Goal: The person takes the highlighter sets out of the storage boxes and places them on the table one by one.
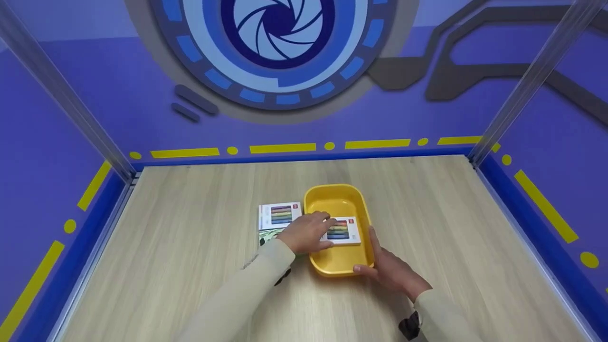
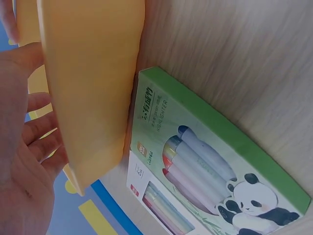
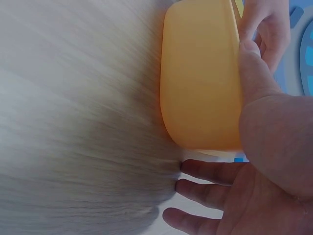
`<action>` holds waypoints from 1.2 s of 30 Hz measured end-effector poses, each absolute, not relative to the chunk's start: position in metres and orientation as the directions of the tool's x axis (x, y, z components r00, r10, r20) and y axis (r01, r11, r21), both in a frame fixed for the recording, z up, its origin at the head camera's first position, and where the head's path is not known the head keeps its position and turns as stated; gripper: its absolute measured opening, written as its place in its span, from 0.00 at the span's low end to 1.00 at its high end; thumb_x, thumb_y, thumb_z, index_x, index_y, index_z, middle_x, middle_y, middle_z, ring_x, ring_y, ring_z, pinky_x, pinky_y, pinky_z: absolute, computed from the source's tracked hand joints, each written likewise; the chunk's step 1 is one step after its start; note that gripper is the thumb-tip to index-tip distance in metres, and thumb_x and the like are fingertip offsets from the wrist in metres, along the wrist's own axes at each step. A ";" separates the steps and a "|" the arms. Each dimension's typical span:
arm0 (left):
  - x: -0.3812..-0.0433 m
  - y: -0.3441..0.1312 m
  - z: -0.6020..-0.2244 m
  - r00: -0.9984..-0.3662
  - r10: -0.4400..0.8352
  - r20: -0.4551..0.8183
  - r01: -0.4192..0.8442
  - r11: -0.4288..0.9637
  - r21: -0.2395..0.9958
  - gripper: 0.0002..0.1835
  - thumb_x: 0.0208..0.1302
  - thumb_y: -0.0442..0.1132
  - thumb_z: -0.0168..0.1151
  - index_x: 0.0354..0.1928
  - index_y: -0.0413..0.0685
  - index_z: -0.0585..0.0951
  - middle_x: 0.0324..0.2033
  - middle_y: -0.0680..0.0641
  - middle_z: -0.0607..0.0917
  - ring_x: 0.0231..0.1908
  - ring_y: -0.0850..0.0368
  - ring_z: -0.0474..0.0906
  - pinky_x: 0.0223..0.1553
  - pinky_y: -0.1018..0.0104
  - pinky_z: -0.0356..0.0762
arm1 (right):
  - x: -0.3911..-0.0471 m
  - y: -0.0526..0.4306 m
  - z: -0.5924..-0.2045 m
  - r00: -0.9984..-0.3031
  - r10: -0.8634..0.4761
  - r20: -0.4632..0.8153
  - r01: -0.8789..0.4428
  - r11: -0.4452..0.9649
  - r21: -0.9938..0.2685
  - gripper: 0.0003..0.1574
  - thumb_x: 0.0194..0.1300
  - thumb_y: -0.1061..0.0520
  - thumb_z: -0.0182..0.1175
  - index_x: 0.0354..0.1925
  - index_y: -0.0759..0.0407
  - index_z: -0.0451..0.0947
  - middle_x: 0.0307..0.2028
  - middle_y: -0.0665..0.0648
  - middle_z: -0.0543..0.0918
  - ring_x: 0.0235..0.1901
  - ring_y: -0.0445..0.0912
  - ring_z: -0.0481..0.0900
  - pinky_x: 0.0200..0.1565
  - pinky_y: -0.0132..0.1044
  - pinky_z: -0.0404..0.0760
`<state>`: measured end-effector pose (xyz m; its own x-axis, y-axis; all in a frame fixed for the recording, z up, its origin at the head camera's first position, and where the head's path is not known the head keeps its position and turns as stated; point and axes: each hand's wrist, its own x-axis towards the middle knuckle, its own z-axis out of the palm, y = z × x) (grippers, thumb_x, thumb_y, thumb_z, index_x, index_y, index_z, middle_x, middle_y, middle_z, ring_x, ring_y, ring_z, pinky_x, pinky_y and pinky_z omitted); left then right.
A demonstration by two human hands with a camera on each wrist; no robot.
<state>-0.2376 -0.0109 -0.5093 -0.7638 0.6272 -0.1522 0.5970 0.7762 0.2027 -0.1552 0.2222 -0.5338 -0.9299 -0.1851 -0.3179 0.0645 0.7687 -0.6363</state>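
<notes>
My left hand (image 1: 308,232) reaches over the left rim of a yellow plastic bin (image 1: 337,261) and holds a white box of coloured sticks (image 1: 349,231) inside it, thumb at the near edge and fingers over the top. Whether that box touches the bin's floor I cannot tell. My right hand (image 1: 392,270) is at the bin's right side, its thumb on the rim. In the right wrist view, the right fingers (image 3: 205,193) stretch out straight beside the bin's wall. In the left wrist view, the bin's wall partly hides the left fingers.
Left of the bin lie a second white box of coloured sticks (image 1: 280,214) and a green panda highlighter box (image 2: 195,147), the latter partly under my left arm in the head view. The wooden table (image 1: 190,213) ends at blue-purple walls (image 1: 332,128) on the far side and both flanks.
</notes>
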 end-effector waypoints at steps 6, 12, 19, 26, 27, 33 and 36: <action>-0.238 -0.012 -0.510 -0.769 0.620 -0.158 0.585 0.781 0.218 0.35 0.63 0.61 0.59 0.71 0.65 0.64 0.67 0.54 0.70 0.64 0.56 0.70 0.69 0.58 0.65 | -0.156 0.222 -0.534 -0.930 -0.186 -0.318 0.060 0.775 -0.629 0.75 0.55 0.30 0.62 0.75 0.49 0.20 0.74 0.62 0.57 0.68 0.57 0.65 0.69 0.58 0.62; -0.239 -0.011 -0.510 -0.768 0.622 -0.150 0.588 0.779 0.217 0.35 0.63 0.60 0.60 0.70 0.64 0.65 0.66 0.55 0.71 0.63 0.56 0.71 0.69 0.59 0.66 | -0.156 0.222 -0.533 -0.929 -0.183 -0.322 0.068 0.771 -0.633 0.75 0.55 0.31 0.62 0.75 0.48 0.19 0.74 0.62 0.57 0.68 0.57 0.65 0.70 0.58 0.61; -0.240 -0.007 -0.513 -0.777 0.606 -0.169 0.571 0.792 0.215 0.35 0.62 0.61 0.60 0.71 0.65 0.65 0.66 0.54 0.70 0.63 0.55 0.71 0.69 0.58 0.65 | -0.156 0.222 -0.534 -0.924 -0.182 -0.336 0.082 0.764 -0.640 0.74 0.56 0.32 0.62 0.75 0.45 0.17 0.75 0.60 0.55 0.69 0.57 0.64 0.71 0.58 0.59; -0.243 -0.005 -0.514 -0.762 0.623 -0.176 0.608 0.782 0.133 0.35 0.62 0.61 0.59 0.70 0.62 0.65 0.66 0.51 0.71 0.62 0.55 0.71 0.68 0.58 0.68 | -0.156 0.223 -0.536 -0.930 -0.185 -0.319 0.071 0.760 -0.646 0.75 0.55 0.32 0.63 0.76 0.49 0.21 0.73 0.62 0.59 0.68 0.56 0.66 0.69 0.57 0.62; -0.243 -0.005 -0.514 -0.762 0.623 -0.176 0.609 0.782 0.133 0.35 0.62 0.61 0.60 0.70 0.62 0.65 0.66 0.51 0.71 0.62 0.55 0.71 0.68 0.59 0.68 | -0.156 0.223 -0.536 -0.931 -0.184 -0.316 0.070 0.760 -0.647 0.75 0.55 0.32 0.64 0.76 0.50 0.22 0.72 0.63 0.60 0.67 0.56 0.67 0.69 0.58 0.62; -0.245 -0.004 -0.517 -0.759 0.625 -0.181 0.610 0.780 0.140 0.36 0.62 0.62 0.59 0.71 0.62 0.65 0.67 0.52 0.70 0.62 0.55 0.70 0.68 0.59 0.67 | -0.156 0.223 -0.537 -0.933 -0.188 -0.307 0.059 0.762 -0.645 0.74 0.55 0.33 0.64 0.76 0.50 0.23 0.72 0.63 0.60 0.67 0.55 0.67 0.69 0.57 0.63; -0.246 -0.003 -0.517 -0.753 0.633 -0.178 0.619 0.774 0.136 0.36 0.63 0.62 0.59 0.70 0.61 0.65 0.66 0.52 0.70 0.63 0.55 0.70 0.68 0.58 0.68 | -0.156 0.224 -0.537 -0.933 -0.193 -0.304 0.054 0.760 -0.648 0.73 0.56 0.33 0.64 0.76 0.49 0.23 0.73 0.63 0.60 0.67 0.55 0.68 0.69 0.57 0.63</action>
<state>-0.2458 -0.0031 -0.5169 -0.7533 0.6332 -0.1776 0.6186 0.7739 0.1355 -0.1565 0.2238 -0.5366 -0.9328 -0.1930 -0.3043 0.0541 0.7599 -0.6478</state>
